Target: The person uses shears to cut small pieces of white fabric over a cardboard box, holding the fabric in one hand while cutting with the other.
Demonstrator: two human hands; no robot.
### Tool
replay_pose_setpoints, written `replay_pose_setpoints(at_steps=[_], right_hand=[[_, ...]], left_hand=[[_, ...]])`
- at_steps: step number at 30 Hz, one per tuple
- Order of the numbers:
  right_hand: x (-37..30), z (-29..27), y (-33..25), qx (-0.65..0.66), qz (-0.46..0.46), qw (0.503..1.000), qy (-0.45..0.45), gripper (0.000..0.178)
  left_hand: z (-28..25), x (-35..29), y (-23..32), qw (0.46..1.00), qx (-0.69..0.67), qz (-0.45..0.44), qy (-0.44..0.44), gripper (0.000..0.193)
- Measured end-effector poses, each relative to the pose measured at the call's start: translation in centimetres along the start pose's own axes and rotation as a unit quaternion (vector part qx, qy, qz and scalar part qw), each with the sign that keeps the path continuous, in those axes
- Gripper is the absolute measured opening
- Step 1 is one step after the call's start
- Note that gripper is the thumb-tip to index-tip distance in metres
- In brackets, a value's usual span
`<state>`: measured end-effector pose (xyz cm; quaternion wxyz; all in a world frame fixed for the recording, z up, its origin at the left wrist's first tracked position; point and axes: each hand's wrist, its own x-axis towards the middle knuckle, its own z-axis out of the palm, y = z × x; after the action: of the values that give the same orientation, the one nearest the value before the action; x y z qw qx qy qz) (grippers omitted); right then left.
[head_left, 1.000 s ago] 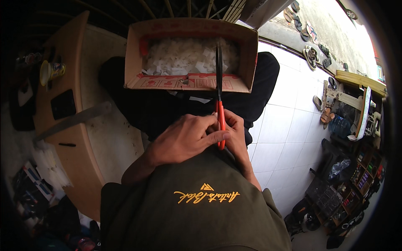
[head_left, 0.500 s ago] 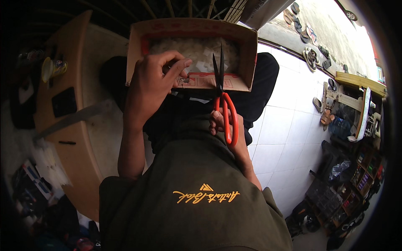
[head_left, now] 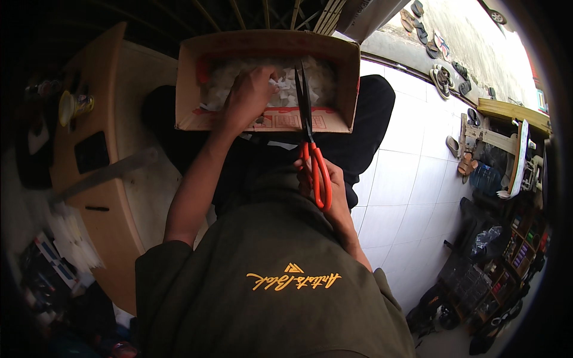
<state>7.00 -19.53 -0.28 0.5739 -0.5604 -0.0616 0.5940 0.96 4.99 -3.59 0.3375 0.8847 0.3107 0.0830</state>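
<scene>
An open cardboard box (head_left: 345, 77) rests across my lap, with many small white scraps (head_left: 310, 83) heaped inside. My left hand (head_left: 250, 95) reaches over the near wall into the box, its fingers curled down among the scraps. White bits show beside the fingertips, but what the fingers hold is hidden. My right hand (head_left: 338, 186) grips scissors (head_left: 307, 113) with red handles and dark blades. The blades point away from me over the right part of the box, their tips slightly apart.
To the left stands a wooden table (head_left: 107, 197) bearing a dark flat device (head_left: 92, 151), a yellow tub (head_left: 75, 106) and a pen (head_left: 97, 209). A metal grille lies beyond the box. At right, shoes (head_left: 443, 80) line the doorway, with a cluttered shelf (head_left: 507, 262) nearer.
My left hand has moved forward and down into the box from above its near edge. The box and the scissors have shifted slightly left.
</scene>
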Motion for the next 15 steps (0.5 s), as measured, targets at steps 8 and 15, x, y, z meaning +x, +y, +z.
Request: replay_pose_setpoints(at_steps=[8,15], right_hand=[[0.2,-1.3,0.9,0.040,0.005,0.993,-0.109,0.054],[0.3,-0.6,1.0,0.012,0.026,0.996,-0.088,0.069]], left_hand=[[-1.0,-1.7,0.4,0.996,-0.069,-0.064,-0.005,0.026],[-2.2,-2.0,2.0,0.972,-0.199,-0.122,0.037,0.029]])
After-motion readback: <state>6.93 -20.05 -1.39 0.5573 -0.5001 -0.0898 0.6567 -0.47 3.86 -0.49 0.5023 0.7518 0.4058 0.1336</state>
